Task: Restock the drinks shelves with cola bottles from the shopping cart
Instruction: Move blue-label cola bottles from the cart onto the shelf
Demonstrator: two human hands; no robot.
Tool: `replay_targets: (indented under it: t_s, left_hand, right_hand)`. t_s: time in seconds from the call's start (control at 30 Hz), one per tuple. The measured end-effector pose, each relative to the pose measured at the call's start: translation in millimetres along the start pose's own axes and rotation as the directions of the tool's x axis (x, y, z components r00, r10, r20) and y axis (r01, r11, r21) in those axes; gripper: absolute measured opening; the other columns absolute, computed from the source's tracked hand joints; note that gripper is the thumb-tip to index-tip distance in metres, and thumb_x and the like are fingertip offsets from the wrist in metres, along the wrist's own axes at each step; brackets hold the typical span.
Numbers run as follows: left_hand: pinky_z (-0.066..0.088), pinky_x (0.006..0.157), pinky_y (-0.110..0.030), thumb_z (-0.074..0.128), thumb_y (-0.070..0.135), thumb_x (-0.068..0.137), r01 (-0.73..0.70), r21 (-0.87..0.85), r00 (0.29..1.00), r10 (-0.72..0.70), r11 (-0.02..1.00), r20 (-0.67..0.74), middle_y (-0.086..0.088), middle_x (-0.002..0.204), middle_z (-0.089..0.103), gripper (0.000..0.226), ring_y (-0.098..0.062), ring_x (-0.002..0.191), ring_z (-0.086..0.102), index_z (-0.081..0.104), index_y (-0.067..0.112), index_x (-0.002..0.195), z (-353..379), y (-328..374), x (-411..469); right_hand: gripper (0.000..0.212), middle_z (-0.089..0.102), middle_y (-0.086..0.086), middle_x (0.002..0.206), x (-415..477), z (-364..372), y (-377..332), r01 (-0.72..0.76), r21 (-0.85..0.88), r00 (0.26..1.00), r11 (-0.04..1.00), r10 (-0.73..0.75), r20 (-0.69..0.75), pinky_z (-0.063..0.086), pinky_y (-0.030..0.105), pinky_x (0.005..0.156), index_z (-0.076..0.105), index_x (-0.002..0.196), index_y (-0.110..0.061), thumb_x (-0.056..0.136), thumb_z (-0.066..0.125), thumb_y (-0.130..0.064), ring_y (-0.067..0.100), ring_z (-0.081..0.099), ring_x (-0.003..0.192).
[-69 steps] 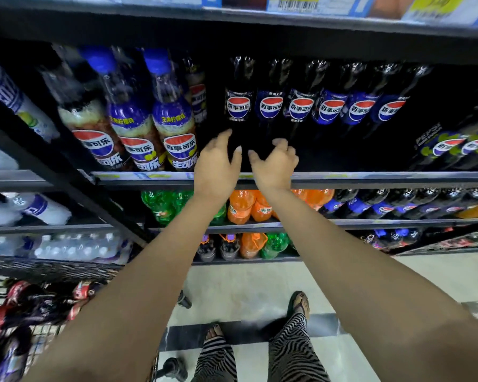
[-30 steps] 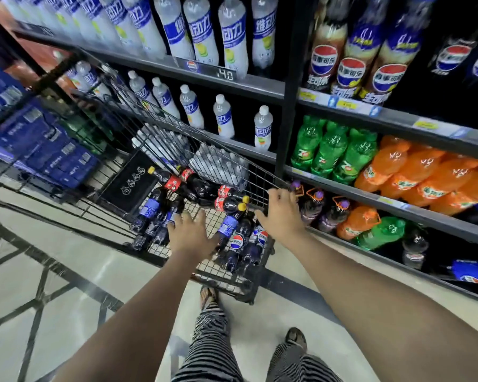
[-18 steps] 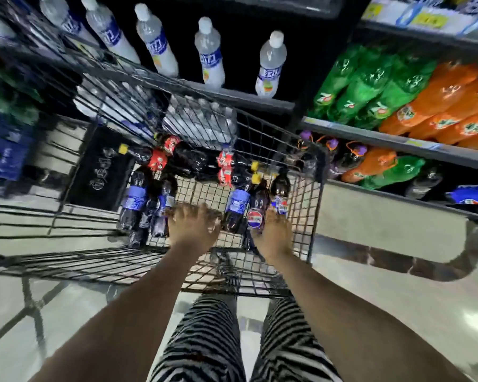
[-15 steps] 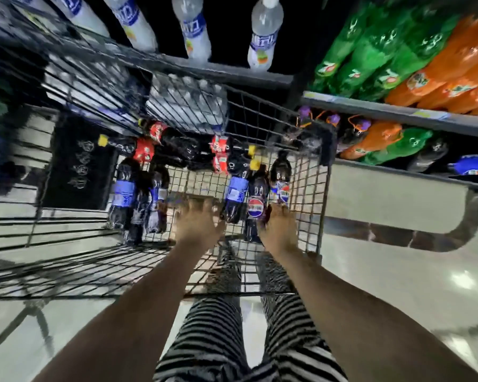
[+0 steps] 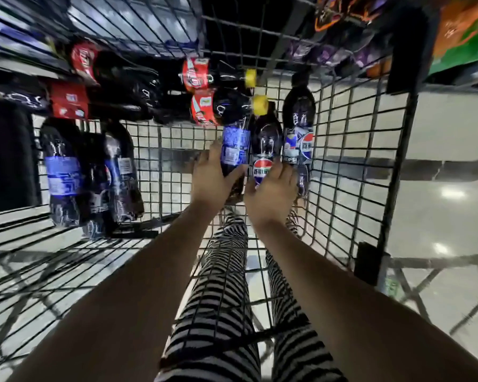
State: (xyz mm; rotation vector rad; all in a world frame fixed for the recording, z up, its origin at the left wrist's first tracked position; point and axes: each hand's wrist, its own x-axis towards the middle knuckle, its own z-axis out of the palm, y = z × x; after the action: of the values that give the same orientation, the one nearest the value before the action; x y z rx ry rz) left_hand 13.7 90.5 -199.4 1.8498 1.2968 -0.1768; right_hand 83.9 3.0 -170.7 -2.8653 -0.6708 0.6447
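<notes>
Down inside the wire shopping cart [image 5: 351, 150], both bare hands are at a cluster of three dark Pepsi cola bottles lying side by side on the mesh floor near the cart's right wall. The left hand [image 5: 211, 179] is wrapped around the lower body of the blue-labelled Pepsi bottle [image 5: 235, 146], thumb on one side and fingers hidden behind it, so it looks closed on that bottle. The right hand [image 5: 272, 193] lies over the base of the middle Pepsi bottle [image 5: 264, 150], the one showing the round red, white and blue logo; its fingers curl over the bottle, though whether they actually clamp it I cannot tell (the palm side is hidden). The third Pepsi bottle [image 5: 300, 125] lies just beside the right hand, touching its neighbour and close to the cart's right wall.

Further up the cart floor, two red-labelled cola bottles with yellow caps [image 5: 218, 92] lie crosswise, their caps pointing toward the Pepsi trio. More red-labelled bottles [image 5: 78, 78] lie toward the upper left, blurred. On the left side another group of blue-labelled Pepsi bottles [image 5: 86, 172] lies together, well apart from the hands.

Below the cart's mesh, the person's black-and-white striped trousers [image 5: 221, 312] show between the forearms. A glossy tiled floor [image 5: 439, 194] spreads to the right, and blurred orange and green packaging [image 5: 464, 31] fills the upper right corner.
</notes>
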Motion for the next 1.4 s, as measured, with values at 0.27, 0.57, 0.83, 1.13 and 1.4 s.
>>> replay_targets:
  t_s: [0.27,0.57,0.83,1.13,1.4]
  left_hand:
    - [0.052,0.09,-0.036,0.069,0.037,0.077,0.029,-0.308,0.998,-0.013,0.951,0.055,0.002,0.116,0.066,0.063,-0.016,0.103,0.064,0.047,0.027,0.135,-12.8,-19.1,-0.7]
    - [0.043,0.095,-0.047,0.066,0.046,0.082,0.114,0.369,0.983,-0.157,0.923,0.09,-0.022,0.145,0.031,0.082,-0.041,0.125,0.04,0.028,0.015,0.147,-28.1,-23.0,-38.7]
    - [0.048,0.09,-0.037,0.08,0.042,0.07,0.189,0.216,0.98,-0.198,0.958,0.021,-0.009,0.136,0.051,0.087,-0.028,0.113,0.056,0.036,0.019,0.142,-14.3,-21.8,-27.0]
    - [0.057,0.079,-0.037,0.073,0.051,0.073,0.189,-0.103,0.951,-0.156,0.977,0.268,0.0,0.109,0.072,0.047,-0.017,0.085,0.069,0.07,0.026,0.113,-38.8,-46.1,-22.9]
    - [0.049,0.091,-0.041,0.075,0.057,0.069,0.061,0.251,0.977,-0.109,0.966,0.185,-0.011,0.133,0.052,0.094,-0.031,0.114,0.056,0.033,0.014,0.143,-20.5,-34.1,-39.8]
  right_hand:
    - [0.065,0.054,0.018,0.119,-0.2,10.3,0.9,-0.001,-0.039,0.999,0.999,-0.001,-0.035,0.043,0.042,0.085,0.046,0.131,0.0,0.074,0.065,-0.024,0.035,0.05,0.109]
    - [0.066,0.054,0.018,0.117,-1.0,11.9,-2.0,-0.008,-0.065,0.998,0.998,0.004,-0.059,0.042,0.042,0.084,0.046,0.129,0.001,0.072,0.068,-0.022,0.034,0.05,0.105]
    - [0.076,0.052,0.021,0.124,-3.7,16.6,7.5,0.061,-0.055,0.994,0.997,-0.065,-0.091,0.043,0.042,0.089,0.042,0.134,0.003,0.072,0.074,-0.029,0.035,0.049,0.109]
    - [0.078,0.048,0.019,0.131,-9.0,19.2,13.3,0.089,-0.027,0.991,0.996,-0.092,-0.098,0.038,0.041,0.096,0.037,0.14,0.002,0.079,0.071,-0.032,0.033,0.043,0.116]
    - [0.08,0.045,0.02,0.134,-11.1,21.2,13.8,0.084,-0.025,0.993,0.996,-0.086,-0.079,0.037,0.042,0.1,0.032,0.143,0.003,0.079,0.069,-0.029,0.03,0.033,0.119]
